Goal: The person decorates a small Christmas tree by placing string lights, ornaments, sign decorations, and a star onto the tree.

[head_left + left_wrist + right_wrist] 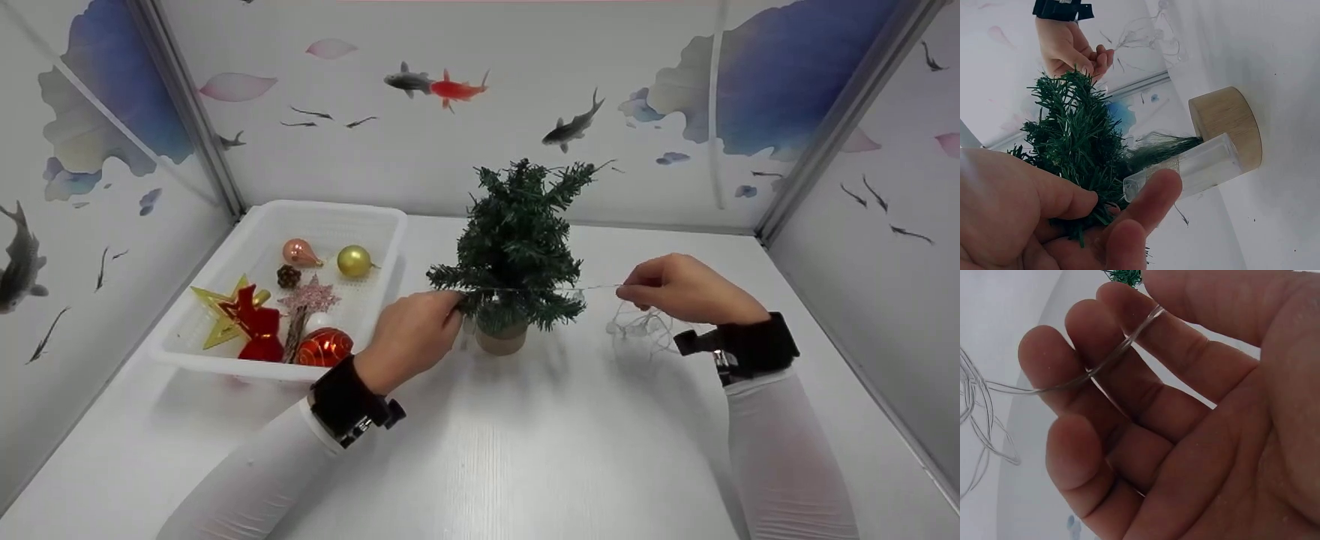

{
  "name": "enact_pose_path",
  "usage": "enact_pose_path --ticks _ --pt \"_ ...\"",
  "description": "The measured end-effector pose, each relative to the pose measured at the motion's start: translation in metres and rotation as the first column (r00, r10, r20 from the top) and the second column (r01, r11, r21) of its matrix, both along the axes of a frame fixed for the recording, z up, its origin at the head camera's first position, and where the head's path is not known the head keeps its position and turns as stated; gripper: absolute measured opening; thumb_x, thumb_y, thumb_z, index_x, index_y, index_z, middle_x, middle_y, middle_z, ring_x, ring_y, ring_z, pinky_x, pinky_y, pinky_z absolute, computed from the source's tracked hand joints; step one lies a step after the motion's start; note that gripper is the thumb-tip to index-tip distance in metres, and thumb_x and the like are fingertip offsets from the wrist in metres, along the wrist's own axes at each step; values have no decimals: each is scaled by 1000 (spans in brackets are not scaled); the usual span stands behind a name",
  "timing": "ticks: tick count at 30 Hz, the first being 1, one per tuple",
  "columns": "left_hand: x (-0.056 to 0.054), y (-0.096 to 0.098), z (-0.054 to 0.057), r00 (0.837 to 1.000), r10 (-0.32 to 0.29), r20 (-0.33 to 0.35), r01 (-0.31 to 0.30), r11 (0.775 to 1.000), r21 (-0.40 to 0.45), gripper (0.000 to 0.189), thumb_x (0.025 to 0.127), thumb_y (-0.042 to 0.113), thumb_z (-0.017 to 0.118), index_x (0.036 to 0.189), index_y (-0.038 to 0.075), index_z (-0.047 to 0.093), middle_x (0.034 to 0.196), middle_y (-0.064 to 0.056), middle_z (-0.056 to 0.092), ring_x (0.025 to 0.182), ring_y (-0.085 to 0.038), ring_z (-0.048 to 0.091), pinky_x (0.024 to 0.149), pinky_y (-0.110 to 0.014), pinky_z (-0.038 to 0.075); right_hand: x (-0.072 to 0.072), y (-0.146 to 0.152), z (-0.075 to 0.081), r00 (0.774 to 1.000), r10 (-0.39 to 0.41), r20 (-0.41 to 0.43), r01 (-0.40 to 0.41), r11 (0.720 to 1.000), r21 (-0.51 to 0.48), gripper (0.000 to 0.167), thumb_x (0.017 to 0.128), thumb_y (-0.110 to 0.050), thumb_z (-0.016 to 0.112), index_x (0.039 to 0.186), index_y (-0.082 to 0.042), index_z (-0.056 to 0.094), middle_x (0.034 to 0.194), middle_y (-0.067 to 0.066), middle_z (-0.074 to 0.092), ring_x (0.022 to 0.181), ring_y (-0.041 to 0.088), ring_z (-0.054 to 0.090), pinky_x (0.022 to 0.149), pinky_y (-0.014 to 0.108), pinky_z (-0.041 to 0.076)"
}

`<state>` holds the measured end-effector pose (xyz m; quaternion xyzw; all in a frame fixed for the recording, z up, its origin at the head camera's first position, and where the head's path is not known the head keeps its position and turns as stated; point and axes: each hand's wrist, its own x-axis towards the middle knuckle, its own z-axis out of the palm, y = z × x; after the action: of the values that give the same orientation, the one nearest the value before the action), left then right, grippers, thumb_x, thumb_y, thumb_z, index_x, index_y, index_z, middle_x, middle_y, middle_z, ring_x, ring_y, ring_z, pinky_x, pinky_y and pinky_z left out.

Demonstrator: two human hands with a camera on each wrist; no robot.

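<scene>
A small green artificial Christmas tree (517,225) stands upright on a round wooden base (1229,126). My left hand (412,334) is at its lower left branches, thumb and finger pinching the clear wire of string lights (600,287) beside a branch tip. That wire runs taut across the front of the tree to my right hand (686,292), which pinches it between thumb and forefinger. In the right wrist view the doubled wire (1109,360) crosses the other, loosely curled fingers. A clear plastic case (1207,166) sits beside the trunk and base in the left wrist view.
Loose loops of the wire (649,330) hang below my right hand. At left, a white basket (394,225) holds a gold star (217,334), a red bow (261,330), a pink glitter star (311,295), a pinecone (288,276) and several baubles. Printed wall panels (510,45) enclose the table.
</scene>
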<state>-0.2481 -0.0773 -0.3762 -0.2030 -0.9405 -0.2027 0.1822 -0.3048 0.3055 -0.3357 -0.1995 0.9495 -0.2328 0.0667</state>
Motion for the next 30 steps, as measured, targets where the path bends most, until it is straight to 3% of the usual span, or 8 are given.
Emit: enact_pose_path --ticks 4,8,12,15,19,23,30 --pt "0 -1 0 999 -10 40 10 1000 14 20 95 18 50 77 21 59 60 6 54 54 -13 51 46 -31 37 1 1 -1 1000 4 24 -5 1000 24 25 87 -54 64 86 -30 70 83 -6 68 77 17 61 70 34 47" --pt "0 -3 2 995 -28 100 23 998 50 21 95 19 49 78 23 60 52 15 53 51 -7 51 46 -29 37 2 3 0 999 18 36 -19 1000 18 5 89 -33 68 91 -30 70 84 -4 69 79 20 62 71 35 48" --pt "-1 -4 3 991 -38 126 29 997 71 20 95 18 49 80 24 61 51 19 54 51 -5 52 47 -29 38 1 3 1 1000 -9 -7 10 999 45 10 91 -26 63 94 -31 71 83 -5 67 78 19 59 70 34 47" --pt "0 -5 4 991 -40 127 31 997 72 19 95 19 49 81 23 61 51 18 55 51 -5 52 47 -29 39 1 3 1 998 -39 -54 43 997 61 12 93 -34 61 90 -31 72 82 -7 68 78 17 58 71 34 46" --pt "-1 -5 4 992 -40 123 32 997 70 19 95 18 49 84 23 63 51 18 54 51 -5 52 47 -30 39 0 3 1 993 -89 -76 96 992 83 29 92 -51 58 80 -27 70 76 -4 66 73 17 58 69 34 45" --pt "-1 -6 4 993 -41 113 33 997 67 19 95 18 49 86 22 65 51 18 54 51 -6 52 47 -30 39 0 4 1 991 -118 -55 124 985 119 47 90 -63 53 72 -21 66 71 -1 63 66 18 56 64 34 43" --pt "-2 -7 4 993 -38 113 31 997 69 19 94 18 48 90 21 67 52 18 55 51 -6 53 48 -30 39 -1 5 1 991 -132 2 130 981 144 52 86 -72 49 79 -23 68 77 3 66 69 19 58 63 34 45"
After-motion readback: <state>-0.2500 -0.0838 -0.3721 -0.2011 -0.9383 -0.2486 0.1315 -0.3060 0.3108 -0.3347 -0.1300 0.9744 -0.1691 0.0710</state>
